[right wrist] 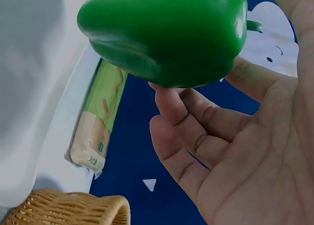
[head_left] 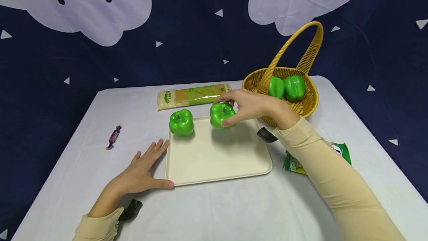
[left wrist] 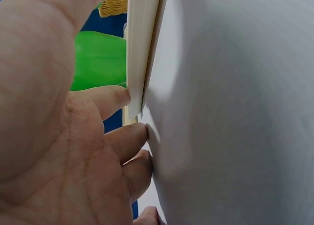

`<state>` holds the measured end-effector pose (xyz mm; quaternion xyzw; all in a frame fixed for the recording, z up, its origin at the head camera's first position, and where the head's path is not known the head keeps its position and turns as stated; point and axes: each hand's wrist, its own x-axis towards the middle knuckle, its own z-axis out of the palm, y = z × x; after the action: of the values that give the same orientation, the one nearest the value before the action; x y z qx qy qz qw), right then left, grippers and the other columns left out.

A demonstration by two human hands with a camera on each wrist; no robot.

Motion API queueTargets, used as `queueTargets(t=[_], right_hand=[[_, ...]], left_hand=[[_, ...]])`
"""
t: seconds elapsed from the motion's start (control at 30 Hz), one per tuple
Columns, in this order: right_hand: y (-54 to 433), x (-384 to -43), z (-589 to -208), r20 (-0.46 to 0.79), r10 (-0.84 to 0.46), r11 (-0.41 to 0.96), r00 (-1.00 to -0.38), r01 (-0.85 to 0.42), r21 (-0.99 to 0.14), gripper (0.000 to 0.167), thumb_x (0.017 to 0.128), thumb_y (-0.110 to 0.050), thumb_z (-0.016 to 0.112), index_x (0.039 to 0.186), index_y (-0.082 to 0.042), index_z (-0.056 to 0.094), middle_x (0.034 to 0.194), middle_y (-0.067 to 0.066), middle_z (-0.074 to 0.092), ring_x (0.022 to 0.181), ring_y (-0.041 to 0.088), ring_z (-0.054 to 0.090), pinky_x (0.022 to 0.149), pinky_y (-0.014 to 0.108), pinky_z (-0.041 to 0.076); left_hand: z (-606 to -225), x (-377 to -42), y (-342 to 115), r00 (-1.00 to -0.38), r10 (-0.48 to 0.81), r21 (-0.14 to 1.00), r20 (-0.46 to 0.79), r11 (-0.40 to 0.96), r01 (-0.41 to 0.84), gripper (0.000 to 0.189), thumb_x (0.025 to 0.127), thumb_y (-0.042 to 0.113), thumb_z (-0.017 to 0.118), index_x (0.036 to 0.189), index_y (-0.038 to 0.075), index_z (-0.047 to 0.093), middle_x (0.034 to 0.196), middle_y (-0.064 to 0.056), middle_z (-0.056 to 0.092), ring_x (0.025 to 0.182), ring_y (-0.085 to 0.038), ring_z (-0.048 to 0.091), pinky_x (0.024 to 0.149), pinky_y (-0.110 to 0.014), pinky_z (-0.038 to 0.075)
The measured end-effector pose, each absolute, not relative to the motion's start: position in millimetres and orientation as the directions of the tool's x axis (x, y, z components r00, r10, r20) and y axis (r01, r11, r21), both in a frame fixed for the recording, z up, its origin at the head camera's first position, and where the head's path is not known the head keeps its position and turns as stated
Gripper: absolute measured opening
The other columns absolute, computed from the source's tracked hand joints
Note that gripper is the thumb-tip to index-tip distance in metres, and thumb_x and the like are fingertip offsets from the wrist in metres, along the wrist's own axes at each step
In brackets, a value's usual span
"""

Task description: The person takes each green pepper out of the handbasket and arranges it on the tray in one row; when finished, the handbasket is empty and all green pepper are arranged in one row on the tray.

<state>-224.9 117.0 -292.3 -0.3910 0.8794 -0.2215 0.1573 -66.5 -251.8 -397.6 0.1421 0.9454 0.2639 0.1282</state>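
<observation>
My right hand [head_left: 249, 105] grips a green bell pepper [head_left: 220, 115] between thumb and fingers, over the back part of the cream tray [head_left: 219, 159]. In the right wrist view the held pepper [right wrist: 167, 34] has its stem toward the palm side. A second green bell pepper [head_left: 181, 123] sits at the tray's back left corner. Along the tray's left edge lies my left hand [head_left: 142, 172], fingers spread, thumb at the front left corner. The left wrist view has its fingertips [left wrist: 120, 95] touching the tray's rim [left wrist: 142, 43].
A wicker basket [head_left: 313, 101] with a tall handle holds two green bell peppers [head_left: 294, 87] at the back right. Behind the tray lies a noodle packet [head_left: 192, 96]. A purple wrapped candy [head_left: 114, 137] is at the left; a green and yellow packet [head_left: 294, 164] lies partly under the right forearm.
</observation>
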Motion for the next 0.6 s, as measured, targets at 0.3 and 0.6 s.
queueTargets(t=[0.3,0.6], right_hand=[[105,-234,-299,-0.143,-0.759,0.605,-0.636,-0.606,-0.516,0.076,0.087,-0.049,0.081,0.153,-0.017,0.059,0.127,-0.001,0.071,0.114,0.019,0.063,0.096,0.039,0.055],[93,-242,-306,-0.167,-0.758,0.596,-0.63,-0.566,-0.57,0.071,0.087,-0.049,0.084,0.145,-0.02,0.056,0.122,0.004,0.072,0.108,0.02,0.067,0.099,0.042,0.056]], left_hand=[[-397,-66,-252,-0.927,0.336,0.539,-0.167,0.818,0.199,0.135,0.069,0.068,0.092,0.173,0.016,0.022,0.18,-0.02,0.017,0.165,-0.051,0.013,0.124,-0.083,0.003],[-397,-66,-252,-0.927,0.336,0.54,-0.167,0.817,0.199,0.135,0.07,0.068,0.092,0.173,0.015,0.022,0.18,-0.02,0.017,0.165,-0.052,0.012,0.124,-0.083,0.003]])
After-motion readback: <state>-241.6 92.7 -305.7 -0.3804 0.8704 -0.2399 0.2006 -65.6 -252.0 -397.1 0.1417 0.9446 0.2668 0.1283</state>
